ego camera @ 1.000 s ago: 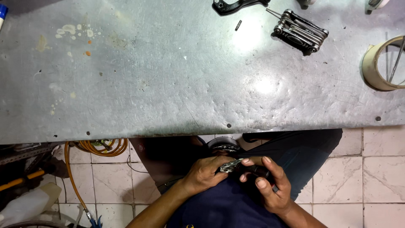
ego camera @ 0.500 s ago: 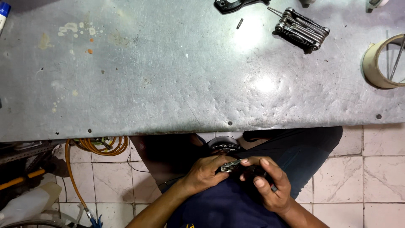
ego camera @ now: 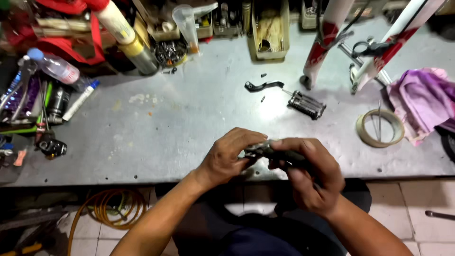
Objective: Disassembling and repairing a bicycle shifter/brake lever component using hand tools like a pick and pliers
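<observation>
Head view: both hands around dark part

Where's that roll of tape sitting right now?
In the head view, the tape roll lies flat on the grey workbench at the right, just left of the pink cloth and right of the folding hex-key set.

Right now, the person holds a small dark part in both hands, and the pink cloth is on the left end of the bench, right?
Not quite. Both hands, left and right, do hold the dark part, but the head view shows the pink cloth on the bench's right end.
</observation>
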